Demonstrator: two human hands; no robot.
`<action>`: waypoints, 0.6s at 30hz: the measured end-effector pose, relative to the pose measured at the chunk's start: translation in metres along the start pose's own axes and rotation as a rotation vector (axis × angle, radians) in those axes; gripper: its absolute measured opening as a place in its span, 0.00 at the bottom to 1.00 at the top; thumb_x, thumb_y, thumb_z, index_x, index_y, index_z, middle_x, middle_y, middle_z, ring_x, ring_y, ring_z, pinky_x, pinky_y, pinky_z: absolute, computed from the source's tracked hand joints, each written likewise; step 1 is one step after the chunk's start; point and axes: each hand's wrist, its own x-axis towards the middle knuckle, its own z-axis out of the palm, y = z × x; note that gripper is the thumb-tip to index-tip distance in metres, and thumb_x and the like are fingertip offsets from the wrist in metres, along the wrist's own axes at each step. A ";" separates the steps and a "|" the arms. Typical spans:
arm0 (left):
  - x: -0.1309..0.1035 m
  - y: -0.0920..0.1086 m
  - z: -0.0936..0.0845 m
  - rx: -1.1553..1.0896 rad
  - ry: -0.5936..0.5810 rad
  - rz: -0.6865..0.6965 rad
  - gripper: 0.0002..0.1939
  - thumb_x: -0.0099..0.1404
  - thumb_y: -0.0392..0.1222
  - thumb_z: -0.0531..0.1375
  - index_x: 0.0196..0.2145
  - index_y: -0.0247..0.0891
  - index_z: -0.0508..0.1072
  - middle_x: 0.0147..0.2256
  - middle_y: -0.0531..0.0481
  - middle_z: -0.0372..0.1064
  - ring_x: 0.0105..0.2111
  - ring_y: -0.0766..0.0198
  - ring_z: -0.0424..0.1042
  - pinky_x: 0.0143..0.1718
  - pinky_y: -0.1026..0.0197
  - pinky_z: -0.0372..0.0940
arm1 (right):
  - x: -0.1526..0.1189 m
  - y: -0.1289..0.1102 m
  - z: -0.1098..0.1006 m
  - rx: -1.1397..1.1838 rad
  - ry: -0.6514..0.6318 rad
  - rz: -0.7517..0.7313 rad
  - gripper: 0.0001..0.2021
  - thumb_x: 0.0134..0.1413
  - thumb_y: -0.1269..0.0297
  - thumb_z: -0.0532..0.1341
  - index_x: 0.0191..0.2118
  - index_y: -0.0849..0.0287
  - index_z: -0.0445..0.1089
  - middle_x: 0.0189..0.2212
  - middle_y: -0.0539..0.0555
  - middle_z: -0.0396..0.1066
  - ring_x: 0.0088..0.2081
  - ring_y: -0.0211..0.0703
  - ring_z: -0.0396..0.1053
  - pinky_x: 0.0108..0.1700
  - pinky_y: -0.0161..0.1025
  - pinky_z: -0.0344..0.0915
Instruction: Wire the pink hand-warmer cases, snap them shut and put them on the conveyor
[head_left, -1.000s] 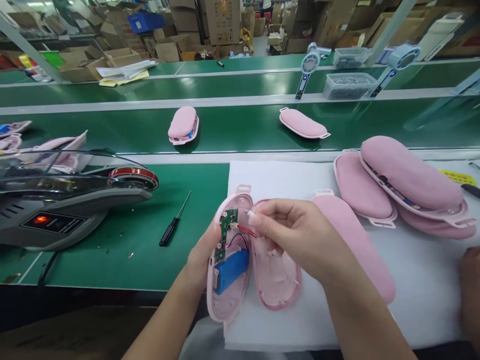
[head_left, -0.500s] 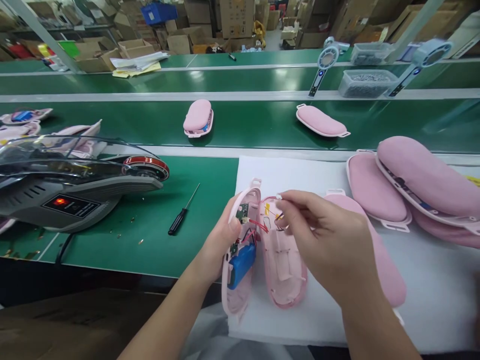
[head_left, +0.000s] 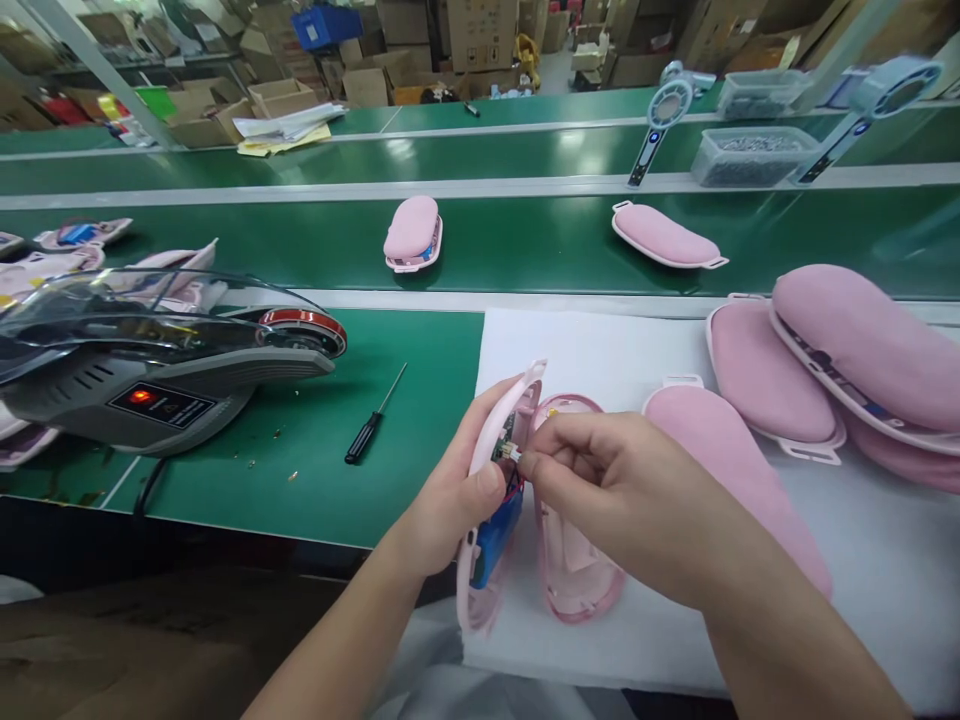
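Observation:
My left hand (head_left: 461,480) grips a pink shell half (head_left: 474,590) by its outer side and tilts it up on edge. Inside that half sit a blue battery pack (head_left: 496,540) and a green circuit board, partly covered by my thumb. My right hand (head_left: 607,480) pinches a small white wire connector (head_left: 512,452) against the board's edge; whether it is seated I cannot tell. Beside it the other pink shell half (head_left: 581,590) lies hollow side up on the white sheet, its upper part hidden behind my right fingers.
Several pink padded cases (head_left: 772,370) lie at the right on the white sheet (head_left: 540,345). A black screwdriver (head_left: 365,437) and a grey machine with a red-rimmed wheel (head_left: 304,325) are to the left. Two pink cases (head_left: 412,228) rest on the green strip behind, with blue handheld fans (head_left: 660,115) beyond.
My right hand has moved left and down, bringing the white connector from over the flat half to the board. My left hand has turned the raised half more upright.

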 end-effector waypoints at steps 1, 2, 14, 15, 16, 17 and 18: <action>0.000 0.001 -0.001 0.012 -0.021 -0.003 0.37 0.61 0.57 0.59 0.63 0.41 0.54 0.59 0.42 0.60 0.60 0.43 0.57 0.61 0.45 0.51 | 0.000 0.000 -0.001 0.001 -0.010 -0.005 0.10 0.50 0.69 0.55 0.19 0.58 0.62 0.14 0.43 0.55 0.17 0.30 0.53 0.17 0.28 0.49; 0.000 0.001 -0.002 0.027 -0.042 -0.009 0.38 0.61 0.57 0.59 0.63 0.41 0.53 0.59 0.42 0.59 0.60 0.43 0.56 0.61 0.45 0.51 | 0.001 0.000 -0.001 0.000 -0.017 -0.016 0.11 0.50 0.69 0.55 0.19 0.58 0.61 0.14 0.43 0.55 0.18 0.30 0.54 0.17 0.29 0.50; 0.001 0.005 -0.001 0.137 -0.070 -0.035 0.40 0.61 0.64 0.54 0.64 0.43 0.51 0.61 0.42 0.56 0.62 0.44 0.54 0.63 0.46 0.49 | -0.002 0.000 0.002 -0.168 0.054 -0.052 0.12 0.53 0.70 0.53 0.19 0.57 0.57 0.18 0.44 0.62 0.21 0.33 0.58 0.20 0.33 0.51; 0.001 0.006 0.000 0.181 -0.070 -0.030 0.40 0.61 0.65 0.52 0.64 0.43 0.51 0.62 0.42 0.55 0.62 0.44 0.53 0.63 0.47 0.48 | -0.003 0.000 0.002 -0.192 0.066 -0.052 0.12 0.53 0.71 0.53 0.20 0.57 0.56 0.18 0.44 0.61 0.21 0.34 0.58 0.20 0.33 0.50; 0.001 0.007 0.001 0.228 -0.067 -0.021 0.40 0.61 0.66 0.51 0.64 0.43 0.51 0.62 0.42 0.54 0.62 0.44 0.52 0.63 0.47 0.48 | -0.004 0.000 0.003 -0.209 0.075 -0.054 0.12 0.53 0.71 0.53 0.20 0.56 0.56 0.18 0.44 0.61 0.21 0.34 0.57 0.20 0.33 0.50; 0.001 0.008 0.002 0.273 -0.064 -0.007 0.39 0.62 0.66 0.50 0.64 0.43 0.51 0.62 0.43 0.53 0.62 0.45 0.52 0.63 0.47 0.48 | -0.004 0.000 0.003 -0.220 0.079 -0.055 0.12 0.54 0.71 0.53 0.20 0.56 0.56 0.18 0.44 0.61 0.21 0.34 0.58 0.21 0.34 0.50; 0.001 0.008 0.003 0.314 -0.060 0.006 0.39 0.62 0.66 0.50 0.64 0.43 0.52 0.63 0.43 0.52 0.62 0.45 0.51 0.63 0.48 0.48 | -0.004 -0.001 0.002 -0.225 0.083 -0.058 0.12 0.54 0.71 0.52 0.21 0.56 0.56 0.18 0.44 0.62 0.21 0.34 0.58 0.21 0.34 0.50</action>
